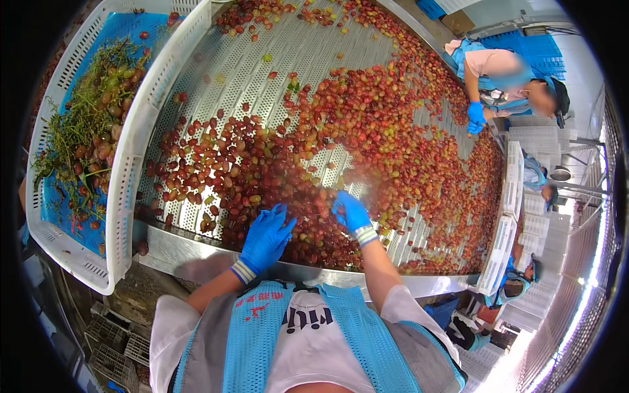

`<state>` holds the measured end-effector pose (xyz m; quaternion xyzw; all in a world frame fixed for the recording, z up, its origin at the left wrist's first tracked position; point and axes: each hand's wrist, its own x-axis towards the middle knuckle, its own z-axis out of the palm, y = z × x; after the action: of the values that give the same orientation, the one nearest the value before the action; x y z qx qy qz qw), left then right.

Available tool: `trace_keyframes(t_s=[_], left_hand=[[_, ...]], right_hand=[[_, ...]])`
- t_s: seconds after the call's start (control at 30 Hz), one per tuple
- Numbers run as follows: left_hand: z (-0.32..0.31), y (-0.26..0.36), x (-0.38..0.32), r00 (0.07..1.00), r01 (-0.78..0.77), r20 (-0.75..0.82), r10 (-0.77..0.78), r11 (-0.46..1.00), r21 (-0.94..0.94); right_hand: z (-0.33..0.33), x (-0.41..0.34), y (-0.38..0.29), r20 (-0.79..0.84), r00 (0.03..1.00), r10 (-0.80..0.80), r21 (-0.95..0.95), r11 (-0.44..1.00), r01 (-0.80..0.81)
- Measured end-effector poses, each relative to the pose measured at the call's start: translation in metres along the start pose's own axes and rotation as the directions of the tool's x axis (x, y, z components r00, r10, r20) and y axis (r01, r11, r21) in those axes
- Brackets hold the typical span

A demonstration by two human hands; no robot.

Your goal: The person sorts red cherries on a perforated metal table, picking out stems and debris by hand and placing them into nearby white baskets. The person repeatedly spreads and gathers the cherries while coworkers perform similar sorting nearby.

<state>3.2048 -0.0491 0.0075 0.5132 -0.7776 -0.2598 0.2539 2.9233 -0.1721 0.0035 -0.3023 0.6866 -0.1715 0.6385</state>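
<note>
Loose red and yellow-green grapes [250, 167] lie spread over a perforated metal conveyor [236, 64] in front of me. My left hand [268, 238], in a blue glove with a striped cuff, is at the near edge of the grapes. Its fingers are apart, and I see nothing held in it. To its right, my right hand [352, 212], gloved the same way, reaches into the grapes with its fingers bent. Whether it pinches a grape is hidden. Between the two hands the fruit is dense and somewhat blurred.
At my left, a white plastic crate [132, 123] with a blue liner [54, 196] holds green stems [83, 108] and some grapes. A metal rim [191, 250] borders the conveyor. Across it stands a co-worker [501, 73] in blue gloves. White crates [496, 255] line the right end.
</note>
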Motion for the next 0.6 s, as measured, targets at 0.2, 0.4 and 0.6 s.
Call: trace_keyframes(t_s=[0.2,0.4,0.6], left_hand=[[0.085,0.040,0.033,0.774,-0.571,0.060,0.630,0.735,-0.365],[0.014,-0.066,0.110,0.778,-0.554,0.248,0.577,0.817,-0.161],[-0.121,-0.142,0.121,0.934,0.354,-0.260,-0.246,0.746,0.564]], right_hand=[[-0.042,-0.058,0.096,-0.214,0.975,0.063,0.178,0.984,-0.025],[-0.066,-0.084,0.135,-0.411,0.893,0.186,0.246,0.965,-0.088],[-0.056,-0.089,0.132,-0.251,0.965,0.071,0.183,0.983,-0.025]])
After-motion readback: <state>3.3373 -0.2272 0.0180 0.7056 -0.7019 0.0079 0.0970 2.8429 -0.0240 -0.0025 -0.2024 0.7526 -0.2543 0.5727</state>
